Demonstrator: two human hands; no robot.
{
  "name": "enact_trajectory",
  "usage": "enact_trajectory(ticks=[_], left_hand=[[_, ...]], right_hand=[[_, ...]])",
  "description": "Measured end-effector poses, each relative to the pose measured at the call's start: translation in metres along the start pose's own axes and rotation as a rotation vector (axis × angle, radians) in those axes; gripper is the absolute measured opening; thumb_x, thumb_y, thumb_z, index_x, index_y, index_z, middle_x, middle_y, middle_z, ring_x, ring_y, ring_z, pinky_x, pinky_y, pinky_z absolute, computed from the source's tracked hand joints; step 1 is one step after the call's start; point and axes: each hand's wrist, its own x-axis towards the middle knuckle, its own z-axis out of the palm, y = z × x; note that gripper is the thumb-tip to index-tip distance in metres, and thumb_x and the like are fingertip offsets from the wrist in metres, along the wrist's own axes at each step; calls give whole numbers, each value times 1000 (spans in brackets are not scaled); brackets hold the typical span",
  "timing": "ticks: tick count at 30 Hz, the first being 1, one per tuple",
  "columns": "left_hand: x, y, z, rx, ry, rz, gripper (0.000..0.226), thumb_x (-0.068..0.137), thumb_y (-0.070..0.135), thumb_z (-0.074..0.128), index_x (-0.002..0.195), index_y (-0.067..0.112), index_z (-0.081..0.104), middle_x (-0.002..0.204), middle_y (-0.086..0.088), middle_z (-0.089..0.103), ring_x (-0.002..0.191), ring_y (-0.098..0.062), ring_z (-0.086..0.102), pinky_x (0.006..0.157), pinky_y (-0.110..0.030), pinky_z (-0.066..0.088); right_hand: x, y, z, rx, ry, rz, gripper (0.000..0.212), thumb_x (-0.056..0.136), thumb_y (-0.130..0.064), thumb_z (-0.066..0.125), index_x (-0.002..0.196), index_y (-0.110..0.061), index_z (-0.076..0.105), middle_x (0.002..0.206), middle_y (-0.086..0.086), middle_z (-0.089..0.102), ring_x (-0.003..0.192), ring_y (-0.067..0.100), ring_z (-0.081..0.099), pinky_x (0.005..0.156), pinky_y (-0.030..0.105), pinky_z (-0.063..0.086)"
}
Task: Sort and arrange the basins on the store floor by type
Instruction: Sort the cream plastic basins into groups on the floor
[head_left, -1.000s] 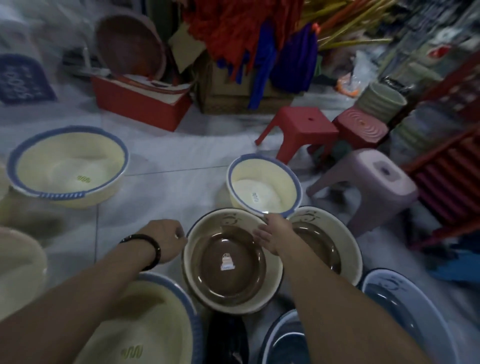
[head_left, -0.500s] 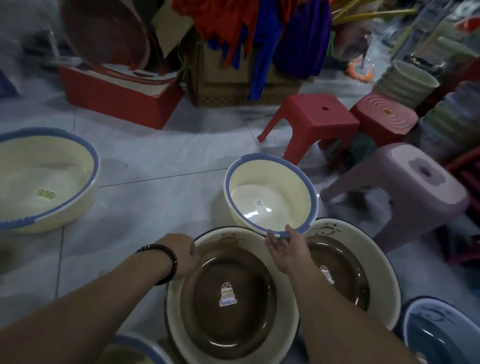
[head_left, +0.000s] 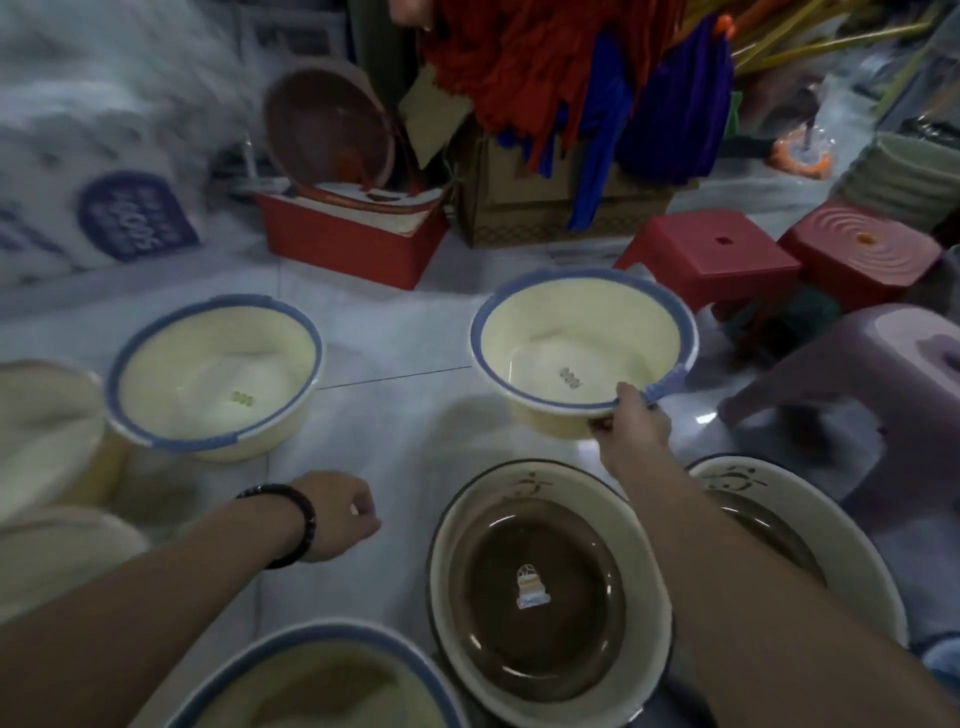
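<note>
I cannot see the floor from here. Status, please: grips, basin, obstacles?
Right grip pinches near rim of blue-rimmed cream basin, tilted. Left grip curled, holds nothing. Matching basin on floor to the left; bare tiles between.

A cream blue-rimmed basin (head_left: 582, 332) tilts above the floor (head_left: 395, 426); its twin (head_left: 213, 374) stands left, a brown-centred basin (head_left: 545, 571) nearer.
</note>
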Motion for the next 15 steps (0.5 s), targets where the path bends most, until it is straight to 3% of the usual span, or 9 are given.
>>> enact_trajectory(ticks=[3,5,7,11,15], left_hand=[[-52,-29,-11,25,1,-46,38,103,50,50,129,27,65,137,4,60,119,-19,61,101,-33,50],[-86,-48,-10,2,19,-89,40,105,47,49,133,24,65,139,2,60,120,-20,61,99,-31,49],[-114,-67,-4,-105,46,-145,41,106,47,47,134,21,63,136,-1,62,115,-23,63,94,-33,49],[-166,-105,21,-649,107,-285,61,105,62,22,127,21,61,123,-7,69,105,-33,68,97,-47,54],[-199,-145,62,-943,206,-302,80,94,81,12,124,23,58,112,-7,74,89,-34,76,82,-47,60]], right_hand=[[-48,-21,26,-31,-104,-41,18,96,-12,65,112,-19,66,119,17,73,97,32,70,77,47,60],[-85,-27,34,-115,-113,-79,6,95,-17,62,93,-22,65,108,17,74,87,30,69,73,46,59],[-126,-27,34,-247,-95,-144,17,97,-26,64,82,-21,59,92,12,70,80,28,66,71,45,58],[-200,-10,8,-500,-243,-279,29,101,-38,65,78,-21,59,80,8,62,81,28,62,73,43,52],[-250,28,-42,-675,-414,-278,29,103,-39,63,87,-14,69,86,22,69,80,30,65,73,42,52]])
